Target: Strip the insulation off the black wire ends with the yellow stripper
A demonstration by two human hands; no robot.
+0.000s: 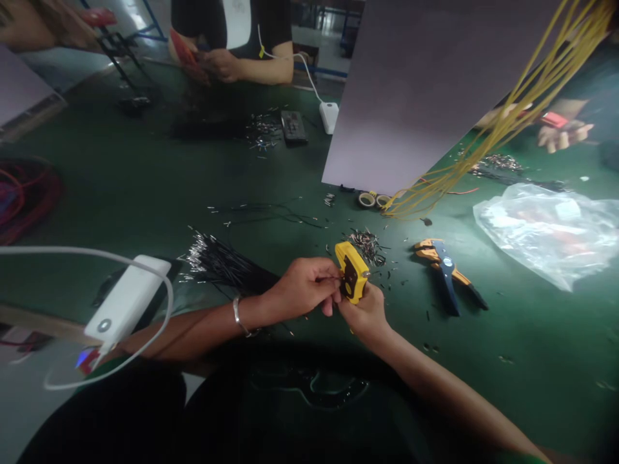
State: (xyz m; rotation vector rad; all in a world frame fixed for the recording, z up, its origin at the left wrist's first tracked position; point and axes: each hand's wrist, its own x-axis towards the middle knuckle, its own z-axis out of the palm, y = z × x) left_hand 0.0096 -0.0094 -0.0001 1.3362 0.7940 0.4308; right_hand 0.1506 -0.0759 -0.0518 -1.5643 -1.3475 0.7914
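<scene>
My right hand [365, 312] is wrapped round a yellow crimping tool [356, 270] with a dark face, held just above the green table. Close against the tool's face, my left hand [309, 283] has its fingers pinched on a thin dark wire [325, 279], mostly hidden by the fingers. A bundle of black wires [232, 264] with silvery ends lies left of the hands. Behind the tool is a small pile of short wire scraps [368, 246]. To the right rests a blue and orange wire stripper [447, 270].
Yellow wires [512, 142] hang beside a grey panel [406, 90]; two tape rolls [367, 200] lie below. A clear plastic bag [551, 225] is on the right. A white power bank [128, 299] with a cable sits left. Co-workers' hands [225, 66] show across the table.
</scene>
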